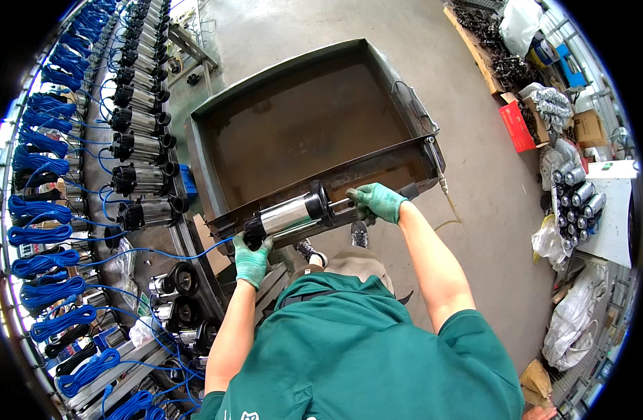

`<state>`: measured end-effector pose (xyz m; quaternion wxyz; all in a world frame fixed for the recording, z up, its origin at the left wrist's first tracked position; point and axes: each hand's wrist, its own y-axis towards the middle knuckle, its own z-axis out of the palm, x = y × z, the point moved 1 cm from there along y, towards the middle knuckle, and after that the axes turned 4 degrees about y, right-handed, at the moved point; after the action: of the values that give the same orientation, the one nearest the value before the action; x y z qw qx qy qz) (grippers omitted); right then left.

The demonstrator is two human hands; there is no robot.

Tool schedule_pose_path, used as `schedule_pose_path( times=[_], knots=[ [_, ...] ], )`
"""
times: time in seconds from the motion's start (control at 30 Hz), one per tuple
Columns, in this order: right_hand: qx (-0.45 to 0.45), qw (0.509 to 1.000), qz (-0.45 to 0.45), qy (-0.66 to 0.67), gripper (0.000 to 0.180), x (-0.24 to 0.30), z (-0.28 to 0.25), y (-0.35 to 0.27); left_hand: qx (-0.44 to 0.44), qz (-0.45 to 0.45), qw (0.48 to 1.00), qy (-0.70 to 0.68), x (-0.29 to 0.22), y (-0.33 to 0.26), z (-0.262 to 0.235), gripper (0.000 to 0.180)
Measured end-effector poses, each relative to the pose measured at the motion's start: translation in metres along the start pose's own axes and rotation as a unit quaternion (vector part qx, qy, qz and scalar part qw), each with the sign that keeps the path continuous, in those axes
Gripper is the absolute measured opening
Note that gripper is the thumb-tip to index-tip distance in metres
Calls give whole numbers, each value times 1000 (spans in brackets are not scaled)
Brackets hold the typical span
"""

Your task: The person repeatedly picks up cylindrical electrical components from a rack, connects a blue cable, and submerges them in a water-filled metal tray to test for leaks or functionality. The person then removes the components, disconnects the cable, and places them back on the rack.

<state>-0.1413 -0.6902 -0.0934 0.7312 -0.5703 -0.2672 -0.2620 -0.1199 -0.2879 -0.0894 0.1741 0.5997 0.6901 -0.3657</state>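
A submersible pump [285, 215] with a bright metal body and black ends lies tilted over the near edge of a large dark metal tank [279, 72]. My gloved left hand [251, 263] grips its black left end, where a blue cable [160, 252] comes out. At the pump's right end, my gloved right hand [382, 202] is closed around a slim metal rod [342, 204] that points at the black flange. The fingers hide most of what it holds, so its exact kind does not show.
Brownish liquid stands in the tank. A thin hose [445, 183] hangs at its right corner. Rows of similar pumps [141, 148] and coiled blue cables [41, 164] line the left. Shelving on the right carries metal cylinders [579, 199], a red box [517, 127] and bags.
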Motion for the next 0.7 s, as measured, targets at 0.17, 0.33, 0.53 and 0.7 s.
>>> schedule_pose_path(
  times=[0.17, 0.33, 0.53, 0.7],
  knots=[
    [-70, 997, 42, 8, 48, -6, 11, 18, 11, -39, 999, -14, -11, -2, -1, 76],
    [-55, 988, -29, 144, 39, 4, 28, -5, 5, -32, 999, -3, -1, -1, 0, 78],
    [-56, 997, 37, 44, 49, 22, 25, -10, -21, -8, 1000, -17, 0, -2, 4, 79],
    [-113, 987, 85, -80, 64, 25, 34, 12, -27, -17, 999, -41, 1, -4, 3, 75]
  ],
)
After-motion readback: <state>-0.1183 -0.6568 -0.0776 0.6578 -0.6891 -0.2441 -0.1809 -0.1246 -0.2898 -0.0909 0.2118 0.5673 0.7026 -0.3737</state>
